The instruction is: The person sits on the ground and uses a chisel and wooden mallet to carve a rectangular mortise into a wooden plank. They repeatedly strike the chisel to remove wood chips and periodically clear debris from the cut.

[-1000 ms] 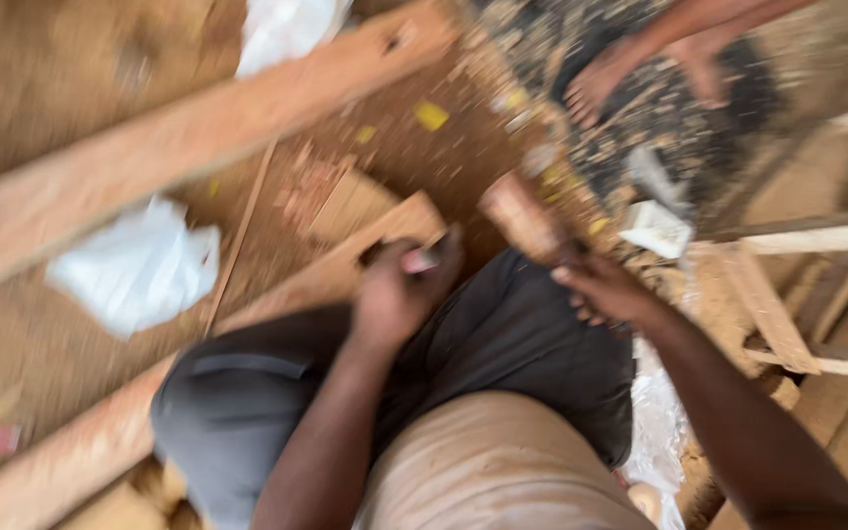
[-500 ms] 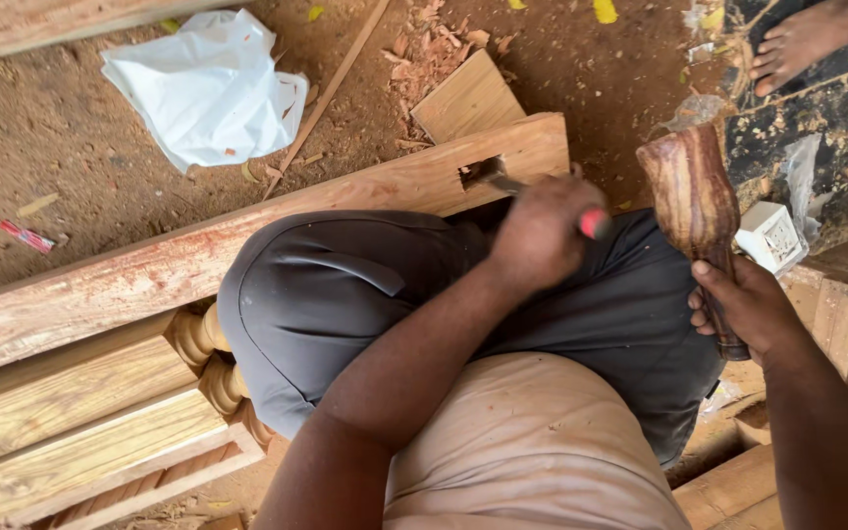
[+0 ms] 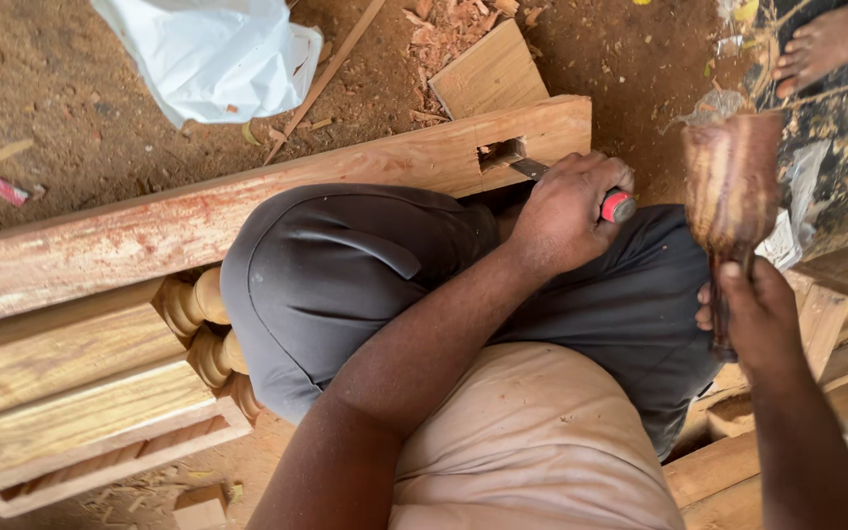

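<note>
Drifted a little toward 3 o'clock since half a second ago, both hands together; otherwise seated as before over the long reddish-brown wooden beam (image 3: 247, 216), lying from 9 o'clock up to 1 o'clock under the grey-trousered knee (image 3: 345, 265). At 11 o'clock, a crumpled white plastic bag (image 3: 208, 54); at 8 o'clock, pale turned wooden spindles (image 3: 203, 329) in a frame; both well apart from the work. At 3 o'clock, held upright, a dark club-shaped wooden mallet (image 3: 733, 186), gripped low on its handle by the right hand (image 3: 758, 314), fingers clenched around it. At 12 o'clock, a small flat pale board (image 3: 491, 71) just beyond the beam. Near the middle, the left hand (image 3: 566, 211) wrapped tight around a red-handled steel chisel (image 3: 618, 206), blade leaning into the rectangular mortise (image 3: 499, 153) near the beam's end.

As a judgement: could glance off the small red handle end and land on the left knuckles, being so close under it. Could also let the blade slip out toward the thigh just beside. Might split the short wood between mortise and beam end if driven hard.

Open room for swinging only at 3 o'clock. Limited there by stacked timber at 4 o'clock and another person's bare foot (image 3: 826, 39) at 2 o'clock.
</note>
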